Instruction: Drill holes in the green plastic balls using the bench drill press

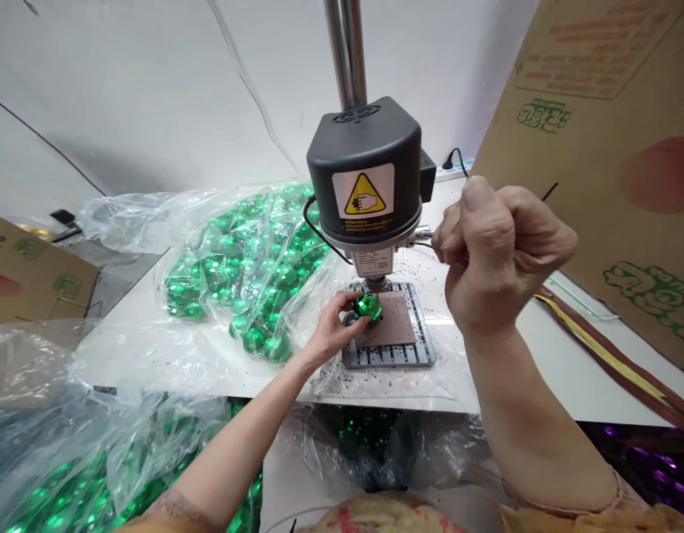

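A small bench drill press [366, 175] with a black motor head and chrome column stands on a white table [564, 370]. My left hand [334, 330] pinches a shiny green faceted ball [368, 307] on the brown pad [394, 322] of the press's slotted base, right under the chuck. My right hand [494, 255] is raised at the right side of the head, fist closed around the thin feed lever [423, 235].
A clear plastic bag [247, 259] full of several green balls lies left of the press. More bagged green balls [69, 481] sit below the table edge. Cardboard boxes stand at right [614, 148] and far left [25, 274]. Dark drilling chips litter the base.
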Tool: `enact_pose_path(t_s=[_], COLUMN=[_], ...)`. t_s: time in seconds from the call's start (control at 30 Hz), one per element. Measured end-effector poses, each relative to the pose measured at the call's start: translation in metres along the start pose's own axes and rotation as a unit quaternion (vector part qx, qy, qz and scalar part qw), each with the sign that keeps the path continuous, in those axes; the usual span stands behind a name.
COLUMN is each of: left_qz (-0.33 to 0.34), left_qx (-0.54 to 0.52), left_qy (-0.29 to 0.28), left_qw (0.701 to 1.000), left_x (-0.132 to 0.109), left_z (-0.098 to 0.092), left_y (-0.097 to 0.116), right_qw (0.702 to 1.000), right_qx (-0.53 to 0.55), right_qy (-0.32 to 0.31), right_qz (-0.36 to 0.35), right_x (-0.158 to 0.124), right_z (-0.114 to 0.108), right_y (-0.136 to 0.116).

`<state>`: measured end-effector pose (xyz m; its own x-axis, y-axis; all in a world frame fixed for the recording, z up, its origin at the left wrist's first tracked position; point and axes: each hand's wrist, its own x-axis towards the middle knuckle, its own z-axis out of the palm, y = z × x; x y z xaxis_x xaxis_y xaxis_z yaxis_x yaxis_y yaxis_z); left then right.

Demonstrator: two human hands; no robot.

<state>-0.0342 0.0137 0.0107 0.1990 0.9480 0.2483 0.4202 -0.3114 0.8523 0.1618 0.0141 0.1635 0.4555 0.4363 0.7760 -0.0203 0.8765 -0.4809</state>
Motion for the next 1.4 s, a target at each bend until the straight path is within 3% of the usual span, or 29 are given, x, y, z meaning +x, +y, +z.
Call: enact_pose_path(t_s=[0.67, 0.9, 1.13, 1.4], left_qz=[0.035, -0.003, -0.005, 0.002], left_qx=[0.002, -0.039, -0.036, -0.038], left_qy=[0.025, 0.038, 0.047, 0.049], left_qw=[0.999, 0.998, 0.998, 0.998], left_x=[0.003, -0.005, -0.007, -0.008], left_z=[0.030, 0.046, 0.047, 0.047], left_y=[0.000, 0.005, 0.006, 0.008], right_qw=[1.000, 0.997, 0.999, 0.997], right_qx=[-0.004, -0.062, 0.019, -0.006], right_qy=[-0.007, -0.030, 0.011, 0.043], right_qz=[0.017, 0.020, -0.047, -0.066], right_x=[-0.001, 0.007, -0.006, -0.023], right_z=[0.001, 0.002, 0.002, -0.005], right_y=[-0.003, -0.002, 0.002, 0.015])
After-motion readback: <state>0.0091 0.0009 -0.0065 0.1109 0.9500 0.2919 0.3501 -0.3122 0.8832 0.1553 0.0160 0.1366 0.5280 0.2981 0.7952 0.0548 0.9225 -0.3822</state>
